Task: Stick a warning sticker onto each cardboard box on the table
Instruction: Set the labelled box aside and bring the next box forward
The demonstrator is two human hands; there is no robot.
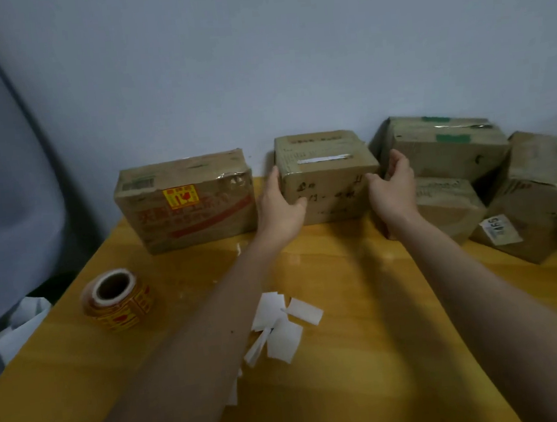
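A small cardboard box (326,175) stands at the back middle of the yellow table (367,338). My left hand (278,207) grips its left side, thumb on the front face. My right hand (392,186) holds its right side with curled fingers. To the left stands a wider box (189,216) carrying a yellow and red warning sticker (180,197) on its front. A roll of warning stickers (119,299) lies on the table at the left. No sticker shows on the held box.
Several more cardboard boxes (444,147) crowd the back right, one with a white label (500,230). White backing-paper scraps (281,323) lie between my forearms. A grey wall rises behind the boxes. White plastic (19,324) sits off the table's left edge.
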